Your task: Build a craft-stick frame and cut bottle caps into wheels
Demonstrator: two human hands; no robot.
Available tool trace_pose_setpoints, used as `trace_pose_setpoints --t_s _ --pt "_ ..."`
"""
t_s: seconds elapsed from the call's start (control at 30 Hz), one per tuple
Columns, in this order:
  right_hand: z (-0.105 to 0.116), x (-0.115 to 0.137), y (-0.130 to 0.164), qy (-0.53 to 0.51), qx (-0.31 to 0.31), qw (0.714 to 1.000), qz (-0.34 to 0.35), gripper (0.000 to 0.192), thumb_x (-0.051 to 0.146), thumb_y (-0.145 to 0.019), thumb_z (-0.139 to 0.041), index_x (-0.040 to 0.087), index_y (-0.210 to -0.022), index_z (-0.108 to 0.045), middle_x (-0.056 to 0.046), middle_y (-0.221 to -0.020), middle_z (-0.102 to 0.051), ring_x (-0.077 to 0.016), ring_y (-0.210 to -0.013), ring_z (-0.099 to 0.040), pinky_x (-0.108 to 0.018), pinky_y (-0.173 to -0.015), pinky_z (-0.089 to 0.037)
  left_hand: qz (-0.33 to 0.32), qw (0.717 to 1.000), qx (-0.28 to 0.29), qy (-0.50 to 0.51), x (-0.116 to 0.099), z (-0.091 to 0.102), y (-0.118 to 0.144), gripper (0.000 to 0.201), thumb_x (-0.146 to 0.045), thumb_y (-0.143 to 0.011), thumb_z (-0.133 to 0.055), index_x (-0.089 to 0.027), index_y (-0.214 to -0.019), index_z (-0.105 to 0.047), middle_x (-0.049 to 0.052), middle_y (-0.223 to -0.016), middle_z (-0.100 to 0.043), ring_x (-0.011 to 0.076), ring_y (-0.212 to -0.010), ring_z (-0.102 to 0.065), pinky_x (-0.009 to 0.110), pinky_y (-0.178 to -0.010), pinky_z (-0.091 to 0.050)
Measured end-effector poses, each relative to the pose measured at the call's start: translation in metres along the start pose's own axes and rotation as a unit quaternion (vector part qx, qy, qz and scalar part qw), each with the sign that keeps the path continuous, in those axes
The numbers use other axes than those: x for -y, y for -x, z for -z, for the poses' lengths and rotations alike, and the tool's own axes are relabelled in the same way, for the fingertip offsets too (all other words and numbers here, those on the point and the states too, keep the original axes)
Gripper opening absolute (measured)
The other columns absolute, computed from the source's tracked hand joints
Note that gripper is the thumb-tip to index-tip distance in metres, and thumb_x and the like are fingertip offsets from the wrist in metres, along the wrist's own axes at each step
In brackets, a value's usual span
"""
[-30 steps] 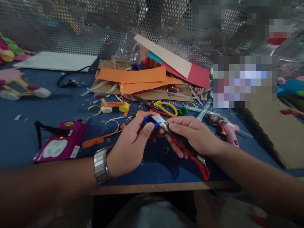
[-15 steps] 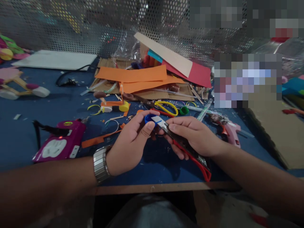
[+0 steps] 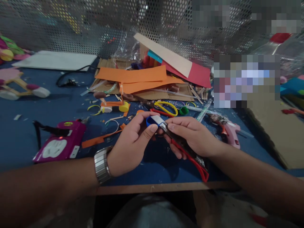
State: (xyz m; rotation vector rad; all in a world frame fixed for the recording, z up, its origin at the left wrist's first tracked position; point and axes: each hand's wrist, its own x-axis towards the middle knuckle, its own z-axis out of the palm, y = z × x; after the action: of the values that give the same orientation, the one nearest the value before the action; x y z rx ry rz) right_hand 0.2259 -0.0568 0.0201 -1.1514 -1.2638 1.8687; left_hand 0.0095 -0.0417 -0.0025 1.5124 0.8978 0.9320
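My left hand [image 3: 133,142], with a metal watch on the wrist, pinches a small blue bottle cap [image 3: 150,120] between thumb and fingers above the blue table. My right hand [image 3: 190,134] grips a red and black utility knife [image 3: 187,152]. The knife's pale blade [image 3: 157,119] rests against the blue cap's rim. Both hands meet near the table's front middle.
Yellow-handled scissors [image 3: 167,107] and a green cap [image 3: 183,110] lie just behind my hands. A pink glue gun [image 3: 229,131] lies to the right, a magenta power strip [image 3: 59,142] to the left. Orange paper strips [image 3: 133,76] and cardboard are piled at the back. The wooden table edge [image 3: 152,188] runs close to me.
Both hands have stayed nearly in place. The blue cap has turned a little in my left fingers and the blade has shifted slightly along its rim.
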Motion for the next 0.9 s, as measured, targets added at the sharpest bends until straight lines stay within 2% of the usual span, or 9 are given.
trace_pose_setpoints --t_s 0.13,0.23,0.73,0.9 --pt "-0.0004 0.0023 0.0002 0.001 -0.002 1.000 0.000 0.023 0.038 -0.104 -0.064 0.019 -0.090 -0.066 0.004 -0.056 -0.064 -0.0114 -0.038 -0.061 -0.016 -0.034 -0.049 0.009 0.997 -0.009 0.073 0.0006 -0.0011 -0.0021 0.037 -0.049 -0.108 -0.070 -0.020 -0.132 -0.063 0.007 -0.109 -0.078 0.0212 -0.097 -0.078 0.031 -0.085 -0.065" --pt "-0.0002 0.0026 0.0001 -0.006 -0.006 1.000 0.004 0.021 0.037 -0.103 -0.066 0.019 -0.091 -0.067 0.004 -0.058 -0.065 -0.0116 -0.039 -0.062 -0.016 -0.034 -0.049 0.016 0.996 -0.021 0.091 0.0014 -0.0007 -0.0027 0.037 -0.049 -0.108 -0.071 -0.021 -0.131 -0.063 0.007 -0.110 -0.078 0.0209 -0.096 -0.079 0.031 -0.084 -0.067" --pt "-0.0001 0.0015 -0.0015 0.029 -0.005 1.000 -0.003 0.029 0.040 -0.104 -0.061 0.020 -0.084 -0.064 0.002 -0.049 -0.066 -0.0115 -0.035 -0.058 -0.015 -0.034 -0.047 0.000 1.000 0.001 0.009 -0.0006 -0.0004 -0.0022 0.031 -0.045 -0.107 -0.071 -0.019 -0.124 -0.064 0.008 -0.111 -0.079 0.0205 -0.093 -0.079 0.032 -0.087 -0.065" --pt "-0.0003 0.0023 -0.0015 0.029 -0.006 1.000 -0.003 0.030 0.040 -0.104 -0.060 0.020 -0.082 -0.063 0.002 -0.048 -0.065 -0.0109 -0.035 -0.058 -0.015 -0.034 -0.046 0.012 1.000 -0.001 0.026 -0.0004 -0.0006 -0.0015 0.033 -0.046 -0.107 -0.071 -0.019 -0.125 -0.064 0.008 -0.109 -0.079 0.0210 -0.095 -0.079 0.032 -0.084 -0.066"
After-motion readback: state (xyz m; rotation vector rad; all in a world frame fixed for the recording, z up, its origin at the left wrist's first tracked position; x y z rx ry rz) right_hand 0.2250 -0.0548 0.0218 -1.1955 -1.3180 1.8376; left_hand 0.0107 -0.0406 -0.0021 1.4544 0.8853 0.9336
